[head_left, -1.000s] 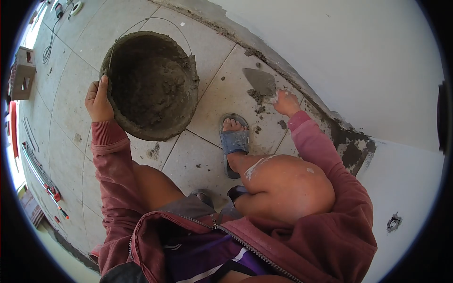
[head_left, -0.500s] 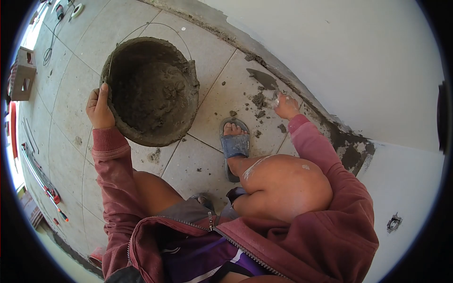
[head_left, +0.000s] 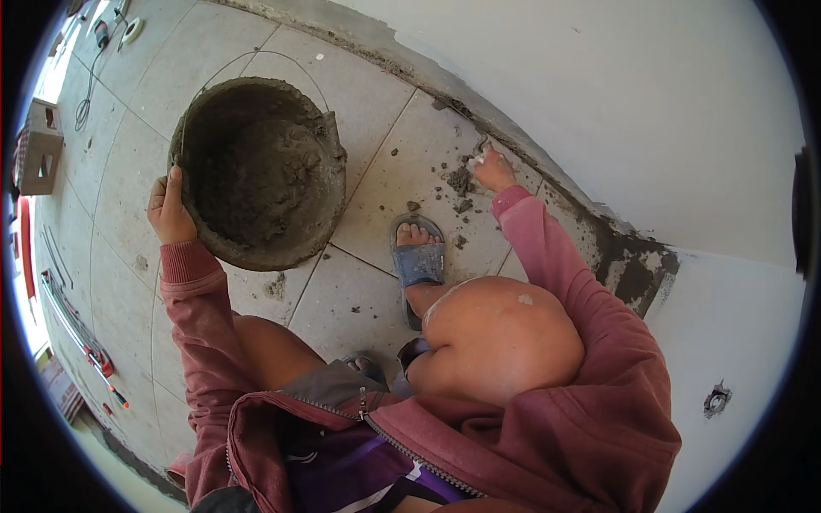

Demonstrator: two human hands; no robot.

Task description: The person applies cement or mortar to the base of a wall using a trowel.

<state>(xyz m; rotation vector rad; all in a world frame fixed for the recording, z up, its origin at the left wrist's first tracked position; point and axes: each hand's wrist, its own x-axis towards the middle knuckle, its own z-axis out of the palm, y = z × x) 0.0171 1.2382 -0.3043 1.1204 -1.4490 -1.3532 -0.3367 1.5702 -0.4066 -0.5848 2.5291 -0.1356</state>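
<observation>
A mortar-crusted bucket [head_left: 329, 192] leans toward me on the tiles, wet grey mortar [head_left: 286, 162] inside it. My left hand [head_left: 173, 209] is closed on its left rim, thumb over the edge. Near the foot of the wall, my right hand [head_left: 494, 168] is closed round the handle of a trowel. Only a small part of the trowel [head_left: 481, 142] shows past the fingers; its blade is mostly hidden or edge-on. Crumbs of mortar [head_left: 460, 179] lie on the floor just left of that hand.
The white wall [head_left: 616, 111] runs along the right, with a rough mortar strip at its base. My sandalled foot [head_left: 419, 256] stands between bucket and wall. A crate [head_left: 40, 150], a corded tool [head_left: 102, 34] and a long red-ended tool [head_left: 77, 333] lie at left.
My right hand has moved up and left along the wall base with the trowel, whose blade no longer shows flat. The bucket has shifted slightly left in view, my left hand still on it.
</observation>
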